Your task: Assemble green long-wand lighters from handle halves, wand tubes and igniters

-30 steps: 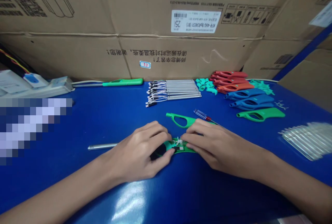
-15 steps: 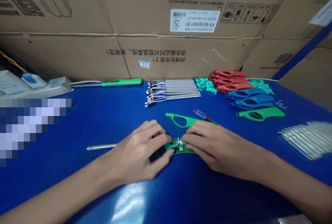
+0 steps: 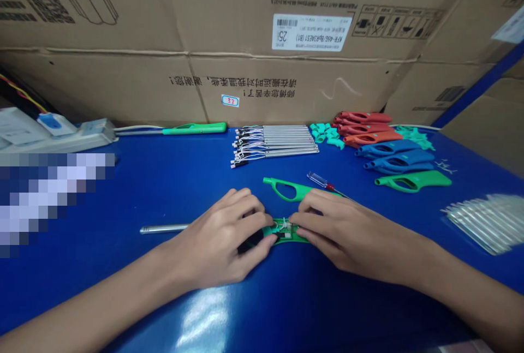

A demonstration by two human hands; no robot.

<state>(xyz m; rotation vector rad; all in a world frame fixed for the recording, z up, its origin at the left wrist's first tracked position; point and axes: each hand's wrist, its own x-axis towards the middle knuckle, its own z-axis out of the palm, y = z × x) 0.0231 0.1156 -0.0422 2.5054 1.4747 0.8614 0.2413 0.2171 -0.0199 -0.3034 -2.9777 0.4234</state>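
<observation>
Between my hands lies a green lighter half-shell, its inside facing up, with a teal piece, a black-and-white part and thin white wires in it. My left hand is closed on its left part, thumb and fingers pinching near the teal piece. A silver metal tube sticks out to the left from beneath that hand. My right hand grips the right end of the shell, fingertips at the small white parts; the shell's far end is hidden under the palm. Just behind lies another green shell half, partly covered by my right hand.
A clear-handled screwdriver lies behind my right hand. Farther back are wired metal tubes, teal caps, red shells, blue shells and a green one. Transparent tubes lie right; a power strip left. Cardboard stands behind.
The whole view has shifted slightly. My right fingertips have moved a little at the white parts inside the shell; both hands keep their grip.
</observation>
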